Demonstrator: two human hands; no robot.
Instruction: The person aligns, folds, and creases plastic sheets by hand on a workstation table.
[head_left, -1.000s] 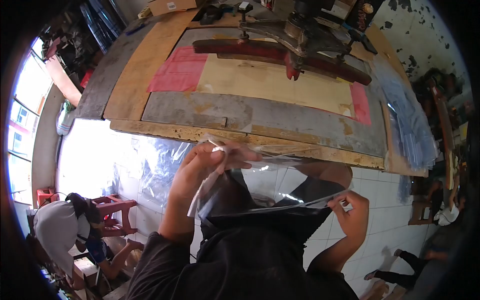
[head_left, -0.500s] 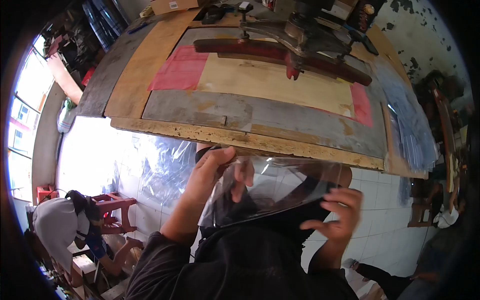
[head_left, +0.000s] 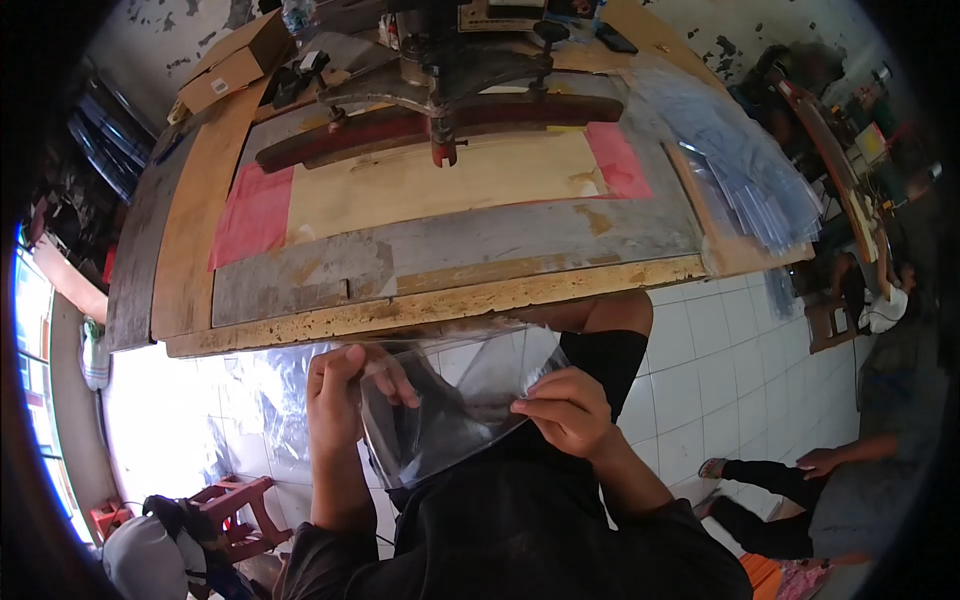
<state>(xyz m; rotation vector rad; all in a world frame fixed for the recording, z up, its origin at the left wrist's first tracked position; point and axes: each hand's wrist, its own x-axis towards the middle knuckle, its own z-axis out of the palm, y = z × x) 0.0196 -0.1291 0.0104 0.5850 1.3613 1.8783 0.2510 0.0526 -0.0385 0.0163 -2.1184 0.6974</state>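
A clear plastic sheet (head_left: 450,425), which looks like a folded sleeve, spans between my hands over my lap, below the table's front edge. My left hand (head_left: 340,390) grips its left end, with thumb up and some fingers showing through the plastic. At the right edge, my right hand (head_left: 572,410) pinches the sheet between thumb and fingers. Just beyond stands the press table (head_left: 330,270), a grey board bearing a cream panel (head_left: 370,190) with pink patches at both ends. Above the panel hangs the press head (head_left: 435,110) with its long red bar.
A stack of clear plastic pieces (head_left: 745,175) lies on the table's right side. A cardboard box (head_left: 235,65) sits at the back left. One person (head_left: 145,560) is at lower left by a red stool (head_left: 235,515); another person (head_left: 850,510) is at lower right.
My right hand has gone from open fingers near the sheet to pinching its right edge. The left hand keeps hold. The camera view has turned to the right.
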